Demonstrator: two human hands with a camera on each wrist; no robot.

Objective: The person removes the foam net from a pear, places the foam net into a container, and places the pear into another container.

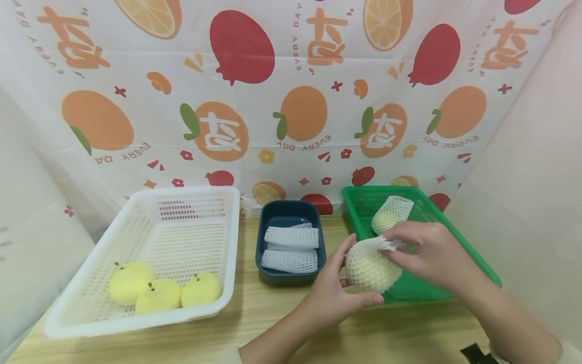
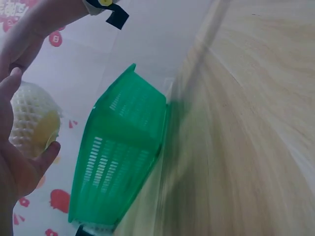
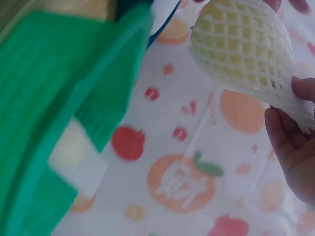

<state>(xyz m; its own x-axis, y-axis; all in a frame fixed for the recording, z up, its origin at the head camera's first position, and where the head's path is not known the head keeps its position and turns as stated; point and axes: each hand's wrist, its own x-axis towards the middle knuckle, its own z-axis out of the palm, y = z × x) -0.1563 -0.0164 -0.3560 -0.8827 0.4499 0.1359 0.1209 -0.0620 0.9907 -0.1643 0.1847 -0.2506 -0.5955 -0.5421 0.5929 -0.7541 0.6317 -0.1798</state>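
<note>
A round yellow pear point(image 1: 370, 268) sits inside a white foam net sleeve, held up in front of the green basket. My left hand point(image 1: 331, 290) grips it from the left and below, thumb and fingers curved round its sides. With thumb and fingers, my right hand point(image 1: 425, 253) pinches the gathered upper end of the foam net point(image 3: 290, 105). The left wrist view shows bare yellow skin at the sleeve's lower end, beside the left thumb point(image 2: 48, 156). Another netted pear point(image 1: 385, 221) lies in the green basket point(image 1: 473, 253).
On the left a white basket point(image 1: 231, 237) holds three bare yellow pears point(image 1: 158, 296). Between the baskets stands a dark blue bin point(image 1: 291, 206) with folded foam nets point(image 1: 291, 260). Behind them hangs a fruit-print cloth point(image 1: 263, 167). Everything stands on a wooden table point(image 1: 254, 323).
</note>
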